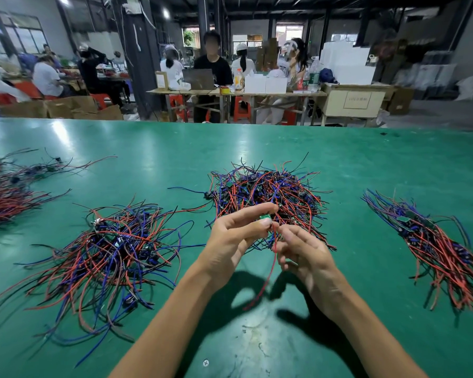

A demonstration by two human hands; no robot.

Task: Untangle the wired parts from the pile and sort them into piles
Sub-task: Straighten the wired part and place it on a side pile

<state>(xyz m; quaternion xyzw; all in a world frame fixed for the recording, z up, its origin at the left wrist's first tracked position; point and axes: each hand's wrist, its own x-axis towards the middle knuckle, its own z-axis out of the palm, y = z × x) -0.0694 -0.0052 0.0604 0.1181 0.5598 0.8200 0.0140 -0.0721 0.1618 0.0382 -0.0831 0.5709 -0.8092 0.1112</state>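
Piles flank you on the green table (339,148): a loose tangle (107,252) left, the central pile (262,192) behind your hands. Your left hand (230,241) pinches a small green part (265,218); your right hand (303,255) pinches its red wire (268,271). A combed pile (434,241) lies right.

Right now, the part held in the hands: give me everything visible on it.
The wired part is a small green board, mostly hidden by fingers, with a thin red wire hanging from it, curving down toward the green table. The left hand pinches the board between thumb and forefinger; the right hand pinches the wire just below it. It is held above the near edge of the middle tangled pile. Other wires or components cannot be made out.
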